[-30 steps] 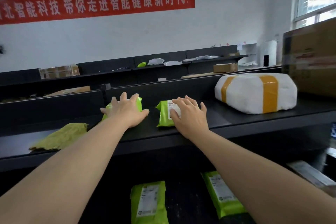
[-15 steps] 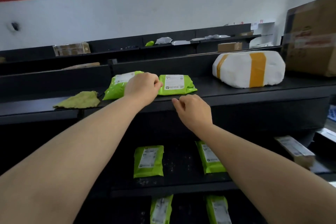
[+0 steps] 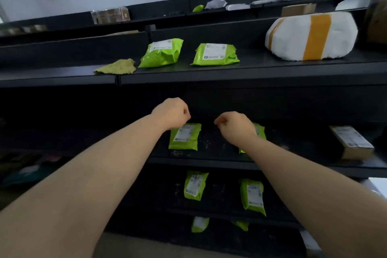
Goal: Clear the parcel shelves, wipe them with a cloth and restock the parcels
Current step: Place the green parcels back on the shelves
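Observation:
On the top shelf point(image 3: 261, 73) lie two green parcels point(image 3: 161, 52) point(image 3: 215, 54) side by side, with a yellow-green cloth point(image 3: 116, 67) to their left. My left hand point(image 3: 170, 113) and my right hand point(image 3: 236, 125) hover in front of the second shelf point(image 3: 209, 162), fingers curled, holding nothing. A green parcel point(image 3: 184, 137) lies on that shelf just below my left hand. Another green parcel point(image 3: 259, 130) is mostly hidden behind my right wrist.
A big white parcel with yellow tape point(image 3: 310, 37) sits at the top shelf's right. A small cardboard box point(image 3: 351, 142) stands at the second shelf's right end. Two green parcels point(image 3: 195, 184) point(image 3: 252, 196) lie on the third shelf, and more below. Further shelves with parcels stand behind.
Both hands let go of the two green parcels on the top shelf and dropped to the second shelf's level. My view tilted downward, showing the lower shelves.

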